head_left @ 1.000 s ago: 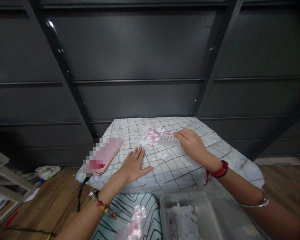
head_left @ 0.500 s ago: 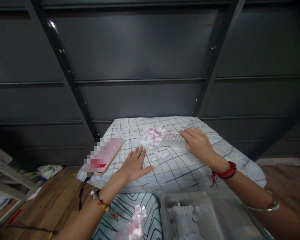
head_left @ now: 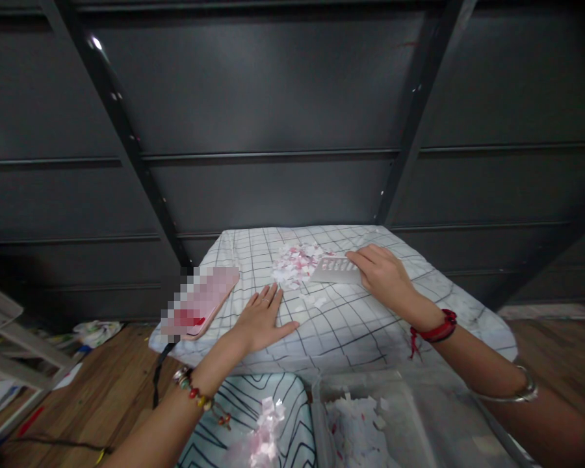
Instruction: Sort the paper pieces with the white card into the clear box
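My left hand (head_left: pixel 262 320) lies flat on the white checked cloth (head_left: pixel 341 328), fingers spread and holding nothing. Its fingertips are just in front of a heap of small white and pink paper scraps (head_left: pixel 297 263). In my right hand (head_left: pixel 383 276) is a flat, pale slotted plate (head_left: pixel 335 270), tilted on the cloth, its left edge against the right side of the heap. My fingers are closed over the plate's right end and hide part of it. A few loose white scraps (head_left: pixel 312 301) lie between my hands.
A pink-cased phone (head_left: pixel 207 299), partly pixelated, lies on the left with a dark cable. Below the cloth are a patterned cushion (head_left: pixel 292 403) bearing a shiny pink-white wrapper (head_left: pixel 266 432), and a clear plastic bin (head_left: pixel 414 403) with paper scraps. A dark panelled wall (head_left: pixel 273 195) stands behind.
Both hands and the slotted plate keep nearly the same places on the cloth. The whole view has shifted very slightly.
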Available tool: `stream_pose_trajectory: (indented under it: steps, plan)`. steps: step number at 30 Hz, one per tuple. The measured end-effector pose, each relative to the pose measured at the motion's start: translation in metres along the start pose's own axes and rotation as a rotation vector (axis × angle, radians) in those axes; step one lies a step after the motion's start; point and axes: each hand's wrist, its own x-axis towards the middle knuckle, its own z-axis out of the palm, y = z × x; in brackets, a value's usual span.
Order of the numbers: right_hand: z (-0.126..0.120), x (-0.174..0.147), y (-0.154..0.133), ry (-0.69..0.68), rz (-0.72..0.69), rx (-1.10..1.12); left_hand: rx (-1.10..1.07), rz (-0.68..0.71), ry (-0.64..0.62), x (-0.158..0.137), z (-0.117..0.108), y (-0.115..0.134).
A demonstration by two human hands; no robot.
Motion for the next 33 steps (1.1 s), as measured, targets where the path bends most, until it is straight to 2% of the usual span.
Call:
stream_pose_trajectory:
  steps: [6, 14, 17, 25, 29, 33]
  plan:
    - [0.008, 0.006, 0.003, -0.020, -0.042, -0.029, -0.003, 0.000, -0.001, 0.001, 0.002, -0.001]
    - [-0.022, -0.001, 0.010, -0.021, -0.113, -0.048, 0.020, 0.002, 0.009, 0.001, 0.003, -0.001]
    - [-0.024, -0.002, 0.009, -0.005, -0.093, -0.056, 0.019, 0.005, 0.018, 0.001, 0.003, -0.001]
    - [-0.022, -0.014, -0.012, -0.016, -0.053, 0.011, 0.012, 0.008, 0.029, 0.001, 0.004, -0.001]
    - [-0.027, -0.010, -0.023, 0.029, -0.090, 0.045, 0.015, -0.001, 0.013, 0.001, 0.003, -0.001]
    - [-0.021, -0.001, -0.029, 0.079, -0.093, 0.068, 0.020, -0.008, -0.004, 0.000, 0.001, 0.000]
